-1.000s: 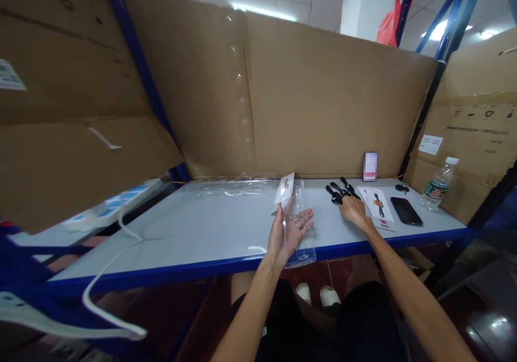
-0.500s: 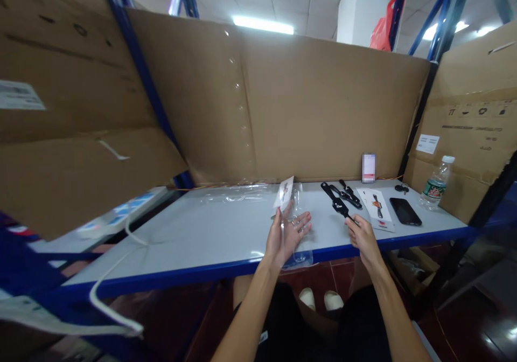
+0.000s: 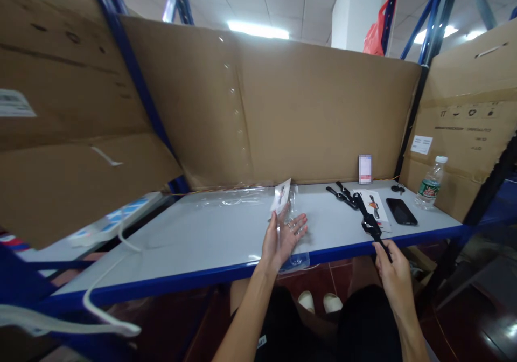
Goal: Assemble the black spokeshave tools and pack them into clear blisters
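My right hand (image 3: 393,267) grips one end handle of a black spokeshave (image 3: 369,224), which slants up and left over the table's front edge. Palm up, my left hand (image 3: 285,241) holds a clear plastic package (image 3: 297,262) with a white printed card (image 3: 280,196) at its top. The thumb lies by the card's lower edge while the fingers spread behind the plastic. Further back, more black spokeshaves (image 3: 343,196) lie close together. Partly behind the held tool is a printed card (image 3: 375,208) picturing a similar tool.
Clear plastic packaging (image 3: 238,195) lies along the back of the grey table (image 3: 194,232). At the right are a black phone (image 3: 402,211), keys (image 3: 398,188), a water bottle (image 3: 430,184) and an upright phone (image 3: 365,169). Cardboard (image 3: 315,114) walls the back; a white cable (image 3: 95,286) hangs left.
My right hand has moved right and toward me with the spokeshave, away from the other tools. My left hand keeps nearly the same place and pose. The view has shifted slightly.
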Tool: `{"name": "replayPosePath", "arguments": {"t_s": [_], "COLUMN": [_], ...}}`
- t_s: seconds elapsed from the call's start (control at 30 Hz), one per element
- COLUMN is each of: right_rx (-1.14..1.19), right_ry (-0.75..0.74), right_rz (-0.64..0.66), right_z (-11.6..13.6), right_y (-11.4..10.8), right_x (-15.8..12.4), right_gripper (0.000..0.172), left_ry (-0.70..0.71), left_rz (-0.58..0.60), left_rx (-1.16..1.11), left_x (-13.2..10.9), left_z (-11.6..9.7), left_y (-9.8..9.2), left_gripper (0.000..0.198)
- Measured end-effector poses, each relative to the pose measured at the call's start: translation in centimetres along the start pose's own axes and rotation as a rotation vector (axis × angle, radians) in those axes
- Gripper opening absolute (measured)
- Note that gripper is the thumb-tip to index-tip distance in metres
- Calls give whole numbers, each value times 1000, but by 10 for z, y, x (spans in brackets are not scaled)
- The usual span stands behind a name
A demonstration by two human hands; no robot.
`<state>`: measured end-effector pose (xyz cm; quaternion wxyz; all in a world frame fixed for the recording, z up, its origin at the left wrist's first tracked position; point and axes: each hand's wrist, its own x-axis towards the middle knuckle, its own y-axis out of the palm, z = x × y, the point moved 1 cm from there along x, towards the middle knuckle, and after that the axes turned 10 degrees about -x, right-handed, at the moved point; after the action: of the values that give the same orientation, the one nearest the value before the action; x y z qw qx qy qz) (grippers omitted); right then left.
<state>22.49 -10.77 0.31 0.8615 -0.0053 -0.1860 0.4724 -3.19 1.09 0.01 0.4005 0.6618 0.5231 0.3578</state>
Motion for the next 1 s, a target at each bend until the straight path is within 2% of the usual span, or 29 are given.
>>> {"name": "replayPosePath", "arguments": {"t_s": [0.1,0.23,0.4,0.47,0.57,0.63,0.7,0.83,1.0], "right_rx": [-106,44,239,309,393,414,386,366,312], "right_ry": [-38,-33,129,156,94,34,-6,-43,-61], "right_rz": [-43,47,169,112,-111,-241,-266,-100,124], "right_z": [17,41,43,37,30,30,34,46,64], "right_y": [-5,1,5,3,0,-4,-10,-17,-1], "right_x": [-6,-3,-13,-26,-34,-25,-6,19,9], "right_gripper": [47,57,45,42,34,29,28,29,33], "left_ry": [-10,-7,-6,-7,-9,-16,-17,-14,-12], "left_rz": [-11,-14,-17,-11,-8,-10,-16,-23,-25], "left_rx": [4,0,-13,-10,-2,-10,-21,-26,-12], "left_x": [0,0,0,1,2,2,2,3,2], "left_z": [0,0,0,0,0,-1,-1,-1,-1], "left_y": [0,1,1,0,-1,-2,-3,-5,-3], "left_gripper": [66,65,63,61,60,59,58,59,60]}}
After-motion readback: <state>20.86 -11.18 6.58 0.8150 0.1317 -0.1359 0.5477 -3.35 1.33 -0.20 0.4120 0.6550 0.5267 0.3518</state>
